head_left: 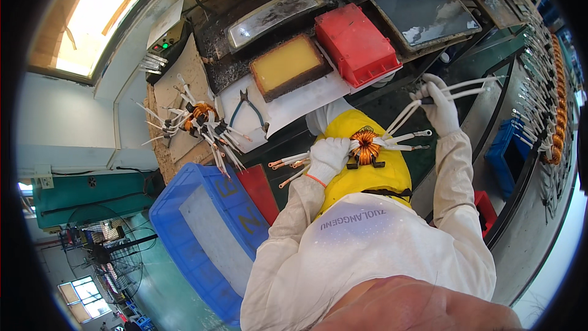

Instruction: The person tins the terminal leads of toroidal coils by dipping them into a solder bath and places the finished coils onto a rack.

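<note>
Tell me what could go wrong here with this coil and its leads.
The left hand alone steadies the copper coil on the yellow-aproned lap, so it might slip. The right hand pulls white sleeved leads taut; they could kink or strain. Bare lead ends might snag the glove.

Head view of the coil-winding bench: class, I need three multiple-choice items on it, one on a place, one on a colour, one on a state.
1. Where do the pliers lie?
A. on the white sheet beside the yellow-filled tray
B. in the blue crate
C. on the red bin

2. What colour is the winding on the toroidal coil in hand?
A. green
B. copper-orange
C. black

3. What is the right hand doing?
A. resting open on the bench
B. holding the pliers
C. gripping the coil's white-sleeved leads, raised

Answers:
1 A: the pliers lie on the sheet.
2 B: the toroidal coil in the left hand is orange.
3 C: the right hand is closed on the white-sleeved leads.
</note>
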A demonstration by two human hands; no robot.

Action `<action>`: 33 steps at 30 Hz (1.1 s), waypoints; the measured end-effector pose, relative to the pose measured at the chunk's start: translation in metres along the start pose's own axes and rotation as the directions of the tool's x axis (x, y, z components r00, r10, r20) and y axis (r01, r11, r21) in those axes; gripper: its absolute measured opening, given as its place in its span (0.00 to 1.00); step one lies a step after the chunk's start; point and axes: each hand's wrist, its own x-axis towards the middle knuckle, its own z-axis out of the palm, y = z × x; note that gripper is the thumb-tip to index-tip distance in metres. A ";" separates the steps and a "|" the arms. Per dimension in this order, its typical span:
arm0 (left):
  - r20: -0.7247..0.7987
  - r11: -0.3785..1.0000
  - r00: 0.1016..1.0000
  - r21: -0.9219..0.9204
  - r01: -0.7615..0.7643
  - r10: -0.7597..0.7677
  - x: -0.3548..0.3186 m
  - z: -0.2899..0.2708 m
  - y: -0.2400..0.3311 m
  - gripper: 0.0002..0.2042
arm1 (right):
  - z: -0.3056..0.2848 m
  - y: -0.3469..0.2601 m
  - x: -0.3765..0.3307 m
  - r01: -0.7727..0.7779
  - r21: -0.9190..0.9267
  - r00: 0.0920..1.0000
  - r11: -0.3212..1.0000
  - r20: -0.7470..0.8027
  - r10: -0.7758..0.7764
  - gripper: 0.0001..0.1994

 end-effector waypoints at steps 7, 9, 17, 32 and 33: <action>0.011 1.000 1.000 0.002 -0.017 0.017 0.003 -0.009 0.002 0.09 | -0.193 0.081 -0.052 -0.152 -0.612 0.971 0.776 -0.240 0.001 0.13; 0.027 0.999 0.999 0.009 -0.030 0.030 0.006 -0.008 0.003 0.09 | -0.225 0.141 -0.079 -0.313 -0.330 0.885 0.891 -0.442 0.147 0.15; 0.071 1.000 0.997 0.012 -0.003 0.002 0.003 -0.009 0.001 0.09 | -0.163 0.089 -0.125 -0.696 0.073 0.693 0.715 -0.193 0.694 0.44; -0.178 0.990 0.974 0.056 -0.128 0.136 0.011 -0.031 -0.004 0.07 | 0.027 0.034 -0.053 -0.161 -0.740 0.943 0.654 0.079 0.322 0.24; -0.204 0.979 0.960 0.108 -0.173 0.192 0.013 -0.039 -0.002 0.05 | 0.038 0.034 -0.052 -0.015 -0.850 0.940 0.527 0.168 0.298 0.26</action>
